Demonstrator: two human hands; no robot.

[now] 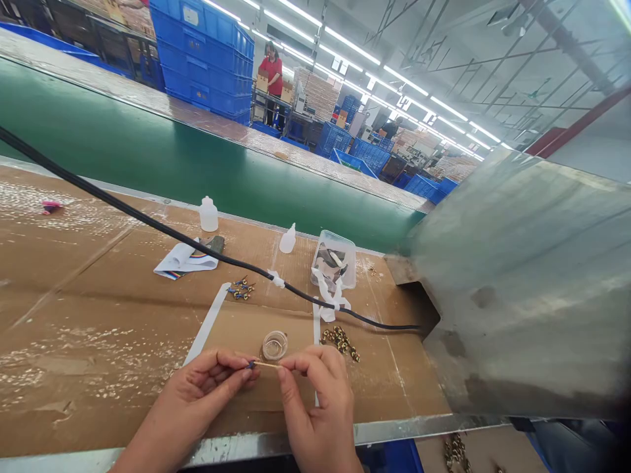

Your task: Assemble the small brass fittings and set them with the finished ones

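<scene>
We log the thin stick (269,364) lying parallel to the bench (98,328) near edge, its small blue piece (252,363) pinched by our left hand (197,394), its other end pinched by our right hand (320,407), hands nearly touching.

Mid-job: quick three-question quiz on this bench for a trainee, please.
1. True or false: the black cable lies across the cardboard worktop.
2. The small brass parts lie on which side of the round clear dish? A) left B) right C) behind
3. Fill in: the right hand pinches a thin ____; the left hand pinches a small blue piece at its tip.
Key: 1 true; 2 B; 3 stick.
</scene>
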